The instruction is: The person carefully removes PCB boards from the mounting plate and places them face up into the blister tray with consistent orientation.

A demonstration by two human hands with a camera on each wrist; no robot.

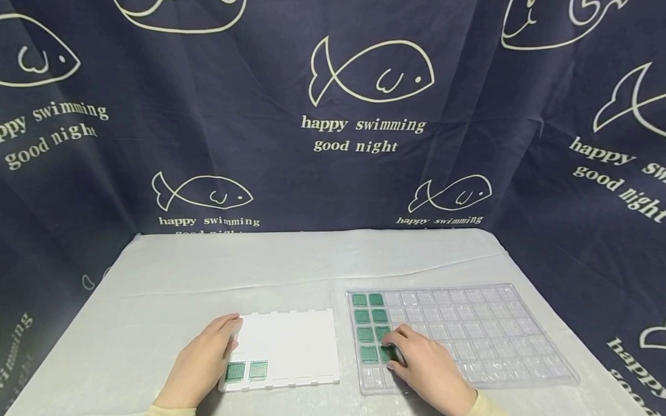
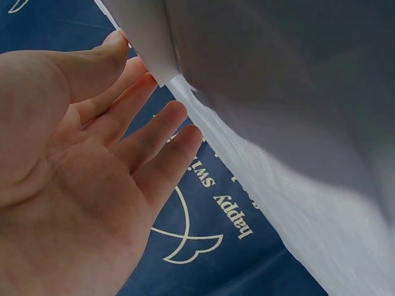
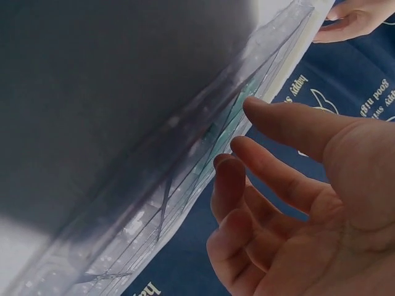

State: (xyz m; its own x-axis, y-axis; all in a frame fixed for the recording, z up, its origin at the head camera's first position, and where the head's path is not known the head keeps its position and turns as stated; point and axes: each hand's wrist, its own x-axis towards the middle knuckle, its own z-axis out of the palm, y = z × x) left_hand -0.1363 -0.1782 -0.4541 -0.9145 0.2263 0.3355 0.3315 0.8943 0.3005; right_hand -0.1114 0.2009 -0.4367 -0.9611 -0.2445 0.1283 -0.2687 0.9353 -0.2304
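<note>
My left hand [image 1: 203, 358] rests at the left edge of a flat white board [image 1: 294, 347]. In the left wrist view, the thumb and forefinger of the left hand [image 2: 105, 142] touch the board's edge, and its other fingers are loosely extended. Two small green perforated circuit boards, one at the corner [image 1: 235, 371] and one beside it [image 1: 258, 370], lie along the near left side. Over the clear compartment tray [image 1: 469, 325] my right hand [image 1: 426, 364] reaches down at the second column of green circuit boards [image 1: 379, 315]. In the right wrist view, the right hand [image 3: 290, 197] has thumb and forefinger apart, with nothing visible between them.
Several green circuit boards [image 1: 365, 334] fill the two left columns of the tray, apart from its nearest row. A white cloth [image 1: 280, 265] covers the table. Dark blue curtains [image 1: 285, 112] with fish drawings stand behind and at both sides.
</note>
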